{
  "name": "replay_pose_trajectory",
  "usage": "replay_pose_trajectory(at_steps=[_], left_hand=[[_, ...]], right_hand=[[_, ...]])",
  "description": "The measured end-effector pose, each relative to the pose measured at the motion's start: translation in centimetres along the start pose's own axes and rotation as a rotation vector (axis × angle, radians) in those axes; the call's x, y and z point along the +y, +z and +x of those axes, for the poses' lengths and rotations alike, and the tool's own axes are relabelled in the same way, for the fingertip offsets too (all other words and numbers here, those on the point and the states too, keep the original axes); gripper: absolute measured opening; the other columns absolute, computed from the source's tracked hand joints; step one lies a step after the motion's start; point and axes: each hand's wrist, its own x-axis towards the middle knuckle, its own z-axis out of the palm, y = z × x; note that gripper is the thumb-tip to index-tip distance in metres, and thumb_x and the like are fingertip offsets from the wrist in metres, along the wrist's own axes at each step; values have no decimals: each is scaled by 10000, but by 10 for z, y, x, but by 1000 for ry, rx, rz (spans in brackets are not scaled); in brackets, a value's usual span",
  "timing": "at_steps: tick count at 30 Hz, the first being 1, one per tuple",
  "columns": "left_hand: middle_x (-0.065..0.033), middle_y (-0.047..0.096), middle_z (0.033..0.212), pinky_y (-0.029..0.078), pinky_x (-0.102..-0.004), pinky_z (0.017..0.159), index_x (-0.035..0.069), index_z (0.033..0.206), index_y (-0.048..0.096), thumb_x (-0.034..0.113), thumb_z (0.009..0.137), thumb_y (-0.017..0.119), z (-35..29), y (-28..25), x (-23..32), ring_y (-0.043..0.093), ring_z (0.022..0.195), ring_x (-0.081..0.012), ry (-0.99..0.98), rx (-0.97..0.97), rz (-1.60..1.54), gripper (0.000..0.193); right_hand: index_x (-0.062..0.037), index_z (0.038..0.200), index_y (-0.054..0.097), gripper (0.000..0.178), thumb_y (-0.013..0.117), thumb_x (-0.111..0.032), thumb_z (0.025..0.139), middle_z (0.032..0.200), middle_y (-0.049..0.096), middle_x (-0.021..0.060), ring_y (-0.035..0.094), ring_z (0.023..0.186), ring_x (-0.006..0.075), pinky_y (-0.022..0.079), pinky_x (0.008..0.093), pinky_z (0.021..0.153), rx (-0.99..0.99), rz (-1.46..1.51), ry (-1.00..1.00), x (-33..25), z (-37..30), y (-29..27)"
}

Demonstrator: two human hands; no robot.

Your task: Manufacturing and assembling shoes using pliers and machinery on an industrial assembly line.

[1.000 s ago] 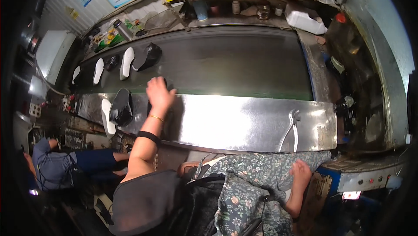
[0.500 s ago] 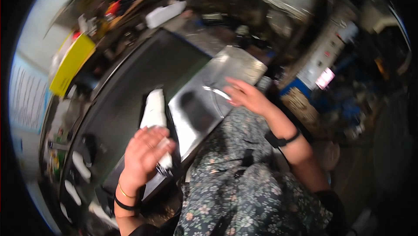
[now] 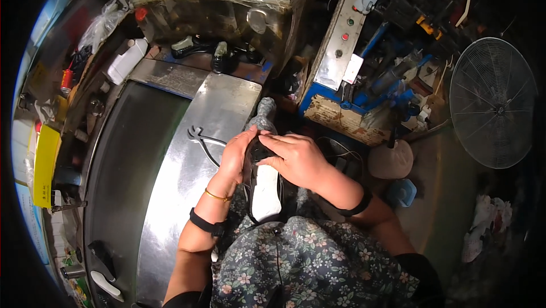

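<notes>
A dark shoe (image 3: 266, 191) with a white sole side turned up is held in front of my apron, its white end toward me. My left hand (image 3: 234, 157) presses along its left side, fingers together and pointing away. My right hand (image 3: 296, 157) closes over the dark far part from the right, its fingertips meeting the left hand's. Those fingers hide the middle of the shoe. Just beyond them a mottled grey rounded piece (image 3: 263, 116) sticks out; I cannot tell whether it belongs to the shoe. Metal pincers (image 3: 200, 137) lie left of my hands on a shiny metal sheet (image 3: 165, 194).
Left of the sheet runs a dark belt (image 3: 128, 137), with another white-soled shoe (image 3: 106, 285) at its near end. Several shoes (image 3: 219, 55) stand at the back. A control panel (image 3: 346, 29) is at the far right, and a large fan (image 3: 493, 103) stands right.
The shoe has come off the dark belt to in front of my apron. My right hand has left the pincers' side and joined my left on the shoe. The view has turned right.
</notes>
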Motion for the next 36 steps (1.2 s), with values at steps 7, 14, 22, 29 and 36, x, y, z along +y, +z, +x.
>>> replay_pose_trajectory(at_steps=[7,14,22,29,36], left_hand=[[-104,660,994,490,-293,830,-27,1051,632,268,1018,456,9,15,-10,614,906,-172,-66,152,227,344],[-179,569,1237,433,-377,984,6,1281,499,188,809,736,7,-24,-16,550,1159,-297,437,59,1037,559],[-38,602,1098,464,-263,880,47,1348,432,145,896,686,-8,-44,-19,560,986,-122,157,78,435,527],[-30,605,1024,475,-237,771,68,1334,434,126,912,665,-1,-60,-39,562,891,-104,120,93,471,485],[-47,585,972,458,-238,669,43,1357,387,157,924,659,27,-63,-41,528,787,-98,92,62,604,525]], right_hand=[[31,1057,687,447,813,-256,739,936,690,218,713,827,245,541,314,746,-429,224,80,58,26,-29],[-18,1334,499,454,618,-165,921,1274,583,191,530,1236,244,396,359,1032,31,534,903,26,-58,81],[10,1101,641,399,472,-340,1012,986,675,46,623,886,138,485,279,812,39,1253,923,68,-59,77],[68,1118,603,614,284,-449,1032,979,665,270,640,950,387,482,417,866,-185,497,993,33,-67,118],[50,926,576,368,430,-282,988,741,657,240,637,677,461,523,521,660,-222,-261,567,42,-56,99]])
